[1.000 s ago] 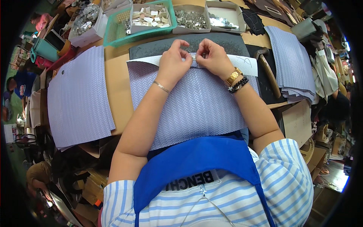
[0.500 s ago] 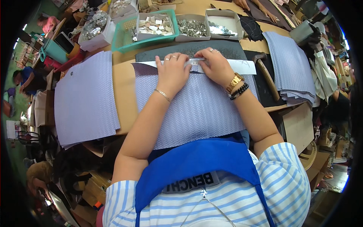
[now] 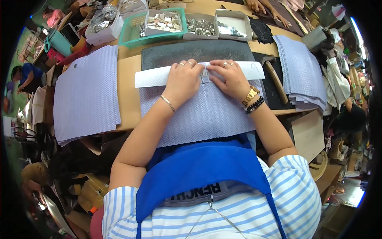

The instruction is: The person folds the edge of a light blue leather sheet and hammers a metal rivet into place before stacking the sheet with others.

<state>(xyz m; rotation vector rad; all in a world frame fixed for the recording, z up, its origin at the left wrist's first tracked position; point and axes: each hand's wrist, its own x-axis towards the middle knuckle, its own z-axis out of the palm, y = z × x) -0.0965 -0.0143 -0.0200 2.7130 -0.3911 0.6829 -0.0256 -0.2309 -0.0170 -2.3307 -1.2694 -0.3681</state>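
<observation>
Both hands lie flat, fingers spread, on a lilac textured sheet [image 3: 199,115] spread over the surface [image 3: 127,99], the left hand [image 3: 182,81] and right hand [image 3: 230,79] pressing its folded white top edge [image 3: 153,77] down, probably to hold the fold; a hammer [image 3: 274,77] rests just right of the right hand, within reach

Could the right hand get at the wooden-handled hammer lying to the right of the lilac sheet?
Probably yes: the wooden-handled hammer lies just right of the right hand on the dark mat, with nothing visible between them.
</observation>
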